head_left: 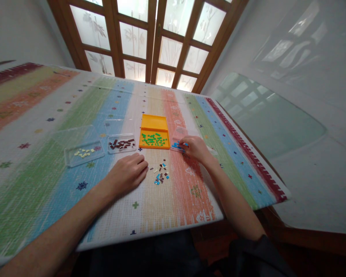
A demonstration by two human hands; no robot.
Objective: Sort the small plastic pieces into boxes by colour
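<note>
My right hand (193, 147) reaches into a small clear plastic box (177, 132) of blue toy bricks (175, 145), thumb and fingers pinched together at a blue brick (186, 144). Resting palm down on the cloth, my left hand (132, 168) has its fingers curled in; nothing shows in it, though its underside is hidden. Between and below the hands lies a loose pile of tiny bricks (160, 177) in blue, brown and cream. An open yellow box (155, 147) with green bricks (153, 139) stands just left of the blue ones.
Further left, one clear box (122, 151) holds dark brown bricks (122, 144) and another (75, 162) holds cream bricks (84, 153); their clear lids are open. A striped cloth (115, 227) covers the table. White walls and glazed wooden doors (154, 46) stand behind, with a pale chair back (271, 119) on the right.
</note>
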